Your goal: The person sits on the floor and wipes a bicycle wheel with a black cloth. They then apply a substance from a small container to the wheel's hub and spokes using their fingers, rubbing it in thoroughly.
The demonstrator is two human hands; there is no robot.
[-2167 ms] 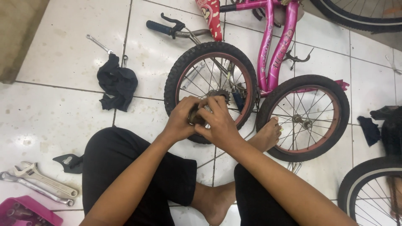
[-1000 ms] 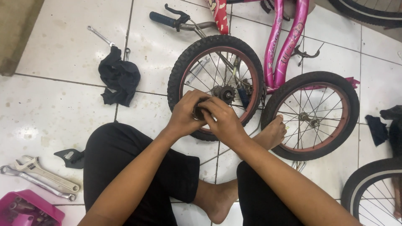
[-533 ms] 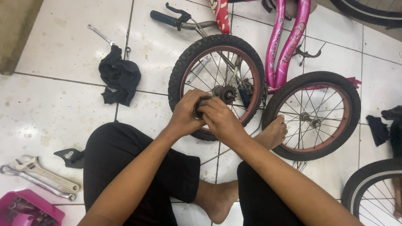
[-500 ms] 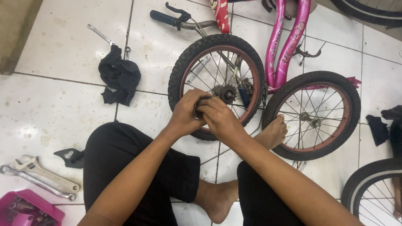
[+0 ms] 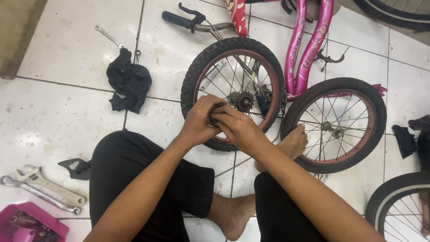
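since the earlier frames little has shifted: both hands stay clasped together in front of the wheel, and the view has only drifted slightly so the bicycle sits a touch further right and lower. going from the left, a pink plastic tray of small parts sits at the bottom corner, with a silver adjustable wrench and a slim silver spanner lying side by side just above it on the white tiled floor. a crumpled black rag lies further up, with another thin silver spanner just beyond it. the left hand is curled tight around a small dark round metal part, which is mostly hidden; what kind of part it is cannot be told. the right hand closes over the same part from the other side, fingers wrapped, touching the left hand. the part is held just in front of the lower rim of the black-tyred spoked wheel with a red rim, near its toothed hub sprocket. right of that stands the pink child's bicycle frame and a second black-tyred spoked wheel, against which a bare foot rests.
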